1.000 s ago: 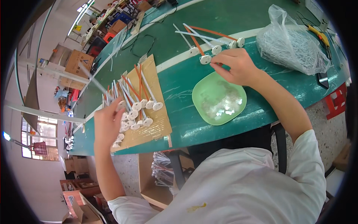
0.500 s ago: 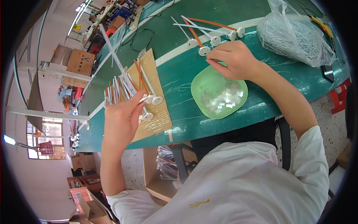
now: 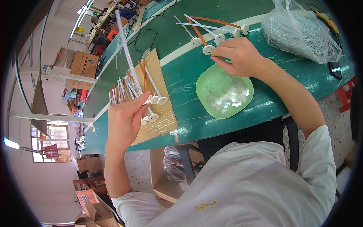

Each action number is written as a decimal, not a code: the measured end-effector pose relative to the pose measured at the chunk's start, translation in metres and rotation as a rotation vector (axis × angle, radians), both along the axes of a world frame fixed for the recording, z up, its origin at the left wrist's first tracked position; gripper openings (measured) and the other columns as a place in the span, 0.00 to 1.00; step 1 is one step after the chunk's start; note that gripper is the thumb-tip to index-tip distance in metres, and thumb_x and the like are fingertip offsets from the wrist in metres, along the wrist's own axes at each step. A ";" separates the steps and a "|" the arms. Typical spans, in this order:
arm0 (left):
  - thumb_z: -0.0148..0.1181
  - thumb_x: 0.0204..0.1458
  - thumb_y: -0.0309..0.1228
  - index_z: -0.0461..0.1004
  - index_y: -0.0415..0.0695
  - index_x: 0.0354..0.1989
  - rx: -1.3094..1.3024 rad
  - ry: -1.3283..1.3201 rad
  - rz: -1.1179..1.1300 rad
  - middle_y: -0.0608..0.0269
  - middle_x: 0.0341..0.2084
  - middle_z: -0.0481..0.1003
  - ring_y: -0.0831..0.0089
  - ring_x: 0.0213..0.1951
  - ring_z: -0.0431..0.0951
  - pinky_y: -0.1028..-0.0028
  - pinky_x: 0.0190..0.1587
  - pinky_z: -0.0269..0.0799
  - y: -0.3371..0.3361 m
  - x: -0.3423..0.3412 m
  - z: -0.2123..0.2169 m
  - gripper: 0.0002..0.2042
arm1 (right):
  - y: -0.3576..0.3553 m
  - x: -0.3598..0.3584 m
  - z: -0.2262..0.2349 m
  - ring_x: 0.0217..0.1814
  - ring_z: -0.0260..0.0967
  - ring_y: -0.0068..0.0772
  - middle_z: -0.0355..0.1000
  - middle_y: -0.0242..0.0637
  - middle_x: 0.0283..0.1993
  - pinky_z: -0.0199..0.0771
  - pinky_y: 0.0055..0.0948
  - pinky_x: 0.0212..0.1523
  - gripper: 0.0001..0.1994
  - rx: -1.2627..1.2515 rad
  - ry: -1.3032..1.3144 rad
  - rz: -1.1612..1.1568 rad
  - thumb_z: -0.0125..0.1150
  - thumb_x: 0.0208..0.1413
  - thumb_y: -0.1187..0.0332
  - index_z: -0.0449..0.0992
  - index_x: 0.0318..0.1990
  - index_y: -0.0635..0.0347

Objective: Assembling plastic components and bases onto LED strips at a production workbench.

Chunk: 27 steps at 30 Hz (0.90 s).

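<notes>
My left hand [image 3: 126, 119] is closed over the brown cardboard sheet [image 3: 166, 123], pinching the lower end of a long white strip [image 3: 126, 49] with small dots along it. The strip slants up and away from the fingers. Beside that hand, several white and orange strips with round white discs [image 3: 162, 101] lie on the cardboard. My right hand [image 3: 240, 56] is closed in a pinch above the far rim of a light green bowl [image 3: 202, 89]; what its fingertips hold is too small to make out. Small clear, shiny pieces [image 3: 236, 98] lie in the bowl.
Beyond the right hand, several strips with a white disc [image 3: 207, 49] lie on the green table [image 3: 185, 98]. A clear bag [image 3: 298, 34] full of thin white pieces sits at the far right, beside yellow-handled pliers [image 3: 328, 22] and a dark phone-like object [image 3: 335, 70]. An open carton [image 3: 160, 178] stands below the table edge.
The white strip in my left hand has swung to a steeper slant, its far end higher and further right. My right hand keeps its pinch near the bowl's far rim. The view has shifted slightly.
</notes>
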<state>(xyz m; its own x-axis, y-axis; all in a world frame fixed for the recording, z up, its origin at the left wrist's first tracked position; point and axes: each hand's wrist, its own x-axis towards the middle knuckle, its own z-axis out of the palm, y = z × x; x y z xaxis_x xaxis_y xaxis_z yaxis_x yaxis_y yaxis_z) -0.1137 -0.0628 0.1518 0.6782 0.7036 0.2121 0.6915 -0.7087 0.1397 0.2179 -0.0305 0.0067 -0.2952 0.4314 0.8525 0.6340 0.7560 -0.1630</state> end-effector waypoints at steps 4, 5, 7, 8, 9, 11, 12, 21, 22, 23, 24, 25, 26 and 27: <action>0.62 0.51 0.19 0.80 0.38 0.47 0.002 0.003 0.009 0.46 0.26 0.79 0.59 0.23 0.80 0.71 0.28 0.72 0.011 -0.014 -0.001 0.14 | 0.001 0.003 -0.002 0.27 0.74 0.39 0.76 0.37 0.27 0.72 0.35 0.27 0.06 0.001 0.011 0.002 0.68 0.48 0.75 0.79 0.34 0.59; 0.62 0.51 0.20 0.80 0.37 0.46 -0.019 0.094 0.107 0.47 0.25 0.79 0.61 0.23 0.81 0.71 0.29 0.73 0.021 -0.024 0.002 0.13 | 0.000 0.003 -0.002 0.27 0.74 0.39 0.76 0.37 0.27 0.72 0.35 0.27 0.06 -0.001 0.012 0.001 0.68 0.48 0.75 0.79 0.34 0.59; 0.61 0.52 0.20 0.80 0.37 0.46 -0.036 0.188 0.211 0.48 0.24 0.80 0.63 0.23 0.81 0.71 0.29 0.73 0.038 -0.055 0.006 0.12 | 0.000 0.003 -0.002 0.27 0.74 0.40 0.76 0.38 0.27 0.72 0.35 0.27 0.06 0.007 0.012 0.004 0.68 0.48 0.75 0.79 0.33 0.59; 0.61 0.52 0.21 0.80 0.37 0.45 -0.154 0.136 0.303 0.49 0.22 0.79 0.65 0.23 0.82 0.72 0.29 0.74 0.049 -0.079 0.003 0.12 | 0.000 0.002 0.000 0.27 0.74 0.40 0.76 0.38 0.27 0.72 0.35 0.27 0.06 0.012 0.014 0.008 0.68 0.48 0.75 0.79 0.33 0.59; 0.60 0.52 0.21 0.81 0.37 0.45 -0.273 0.082 0.392 0.49 0.20 0.79 0.67 0.23 0.82 0.72 0.29 0.74 0.057 -0.096 0.002 0.12 | 0.000 0.001 0.000 0.27 0.74 0.39 0.76 0.37 0.27 0.72 0.35 0.26 0.06 -0.002 -0.016 0.007 0.68 0.48 0.75 0.79 0.33 0.59; 0.60 0.53 0.21 0.80 0.36 0.47 -0.292 0.184 0.413 0.53 0.20 0.79 0.71 0.24 0.82 0.74 0.29 0.75 0.067 -0.112 0.005 0.13 | -0.001 0.000 0.002 0.27 0.74 0.39 0.76 0.37 0.27 0.71 0.35 0.26 0.06 -0.012 -0.045 0.002 0.68 0.47 0.75 0.78 0.33 0.60; 0.59 0.53 0.21 0.79 0.35 0.49 -0.318 0.283 0.430 0.57 0.20 0.78 0.74 0.25 0.83 0.76 0.30 0.76 0.070 -0.114 0.004 0.14 | -0.002 0.001 0.001 0.26 0.74 0.39 0.76 0.37 0.26 0.71 0.35 0.25 0.06 -0.018 -0.044 0.009 0.68 0.47 0.75 0.78 0.33 0.60; 0.67 0.48 0.31 0.80 0.39 0.47 -0.145 0.430 0.248 0.47 0.23 0.79 0.56 0.25 0.82 0.67 0.31 0.75 0.074 -0.114 -0.017 0.17 | 0.003 0.001 0.000 0.22 0.72 0.38 0.73 0.36 0.22 0.68 0.34 0.22 0.06 0.042 0.045 -0.009 0.68 0.47 0.75 0.79 0.33 0.58; 0.67 0.48 0.31 0.80 0.39 0.47 -0.150 0.424 0.231 0.47 0.23 0.79 0.56 0.25 0.82 0.67 0.31 0.75 0.071 -0.104 -0.017 0.17 | 0.005 0.000 -0.002 0.22 0.71 0.37 0.73 0.35 0.22 0.68 0.34 0.22 0.06 0.061 0.058 -0.004 0.68 0.47 0.75 0.79 0.33 0.58; 0.69 0.46 0.33 0.79 0.39 0.47 -0.015 0.508 0.250 0.48 0.23 0.79 0.54 0.26 0.81 0.65 0.32 0.75 0.065 -0.093 -0.014 0.19 | 0.006 0.002 -0.003 0.22 0.71 0.37 0.73 0.35 0.22 0.68 0.34 0.22 0.06 0.059 0.062 -0.006 0.69 0.46 0.74 0.79 0.33 0.58; 0.70 0.45 0.36 0.79 0.38 0.46 0.124 0.583 0.264 0.50 0.22 0.79 0.51 0.26 0.80 0.63 0.32 0.74 0.062 -0.076 -0.011 0.21 | 0.005 0.003 -0.003 0.22 0.71 0.37 0.73 0.35 0.22 0.68 0.34 0.22 0.06 0.054 0.051 -0.024 0.69 0.46 0.74 0.79 0.33 0.58; 0.67 0.50 0.37 0.80 0.37 0.40 0.212 0.542 0.392 0.51 0.20 0.79 0.53 0.23 0.79 0.63 0.30 0.73 0.058 -0.054 -0.010 0.15 | 0.004 0.002 -0.003 0.22 0.72 0.38 0.73 0.35 0.22 0.69 0.34 0.23 0.05 0.051 0.046 -0.070 0.68 0.47 0.74 0.79 0.32 0.57; 0.67 0.50 0.37 0.80 0.37 0.40 0.210 0.531 0.380 0.51 0.20 0.79 0.53 0.23 0.79 0.63 0.30 0.73 0.065 -0.043 -0.016 0.15 | 0.005 0.004 -0.003 0.23 0.72 0.38 0.73 0.36 0.22 0.70 0.34 0.23 0.05 0.049 0.041 -0.116 0.68 0.47 0.74 0.79 0.32 0.57; 0.64 0.54 0.36 0.80 0.37 0.37 0.326 0.321 0.378 0.50 0.21 0.79 0.54 0.22 0.79 0.65 0.29 0.73 0.069 -0.034 -0.018 0.13 | 0.004 0.005 -0.004 0.23 0.72 0.38 0.73 0.36 0.22 0.70 0.34 0.23 0.05 0.048 0.035 -0.121 0.68 0.47 0.74 0.79 0.32 0.57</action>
<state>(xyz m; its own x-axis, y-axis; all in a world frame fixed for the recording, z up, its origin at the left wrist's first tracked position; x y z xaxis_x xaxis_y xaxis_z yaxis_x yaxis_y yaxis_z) -0.1480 0.0064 0.1339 0.4595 0.8417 0.2837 0.8759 -0.3764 -0.3021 0.2226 -0.0264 0.0024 -0.2132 0.4207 0.8818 0.7154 0.6819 -0.1524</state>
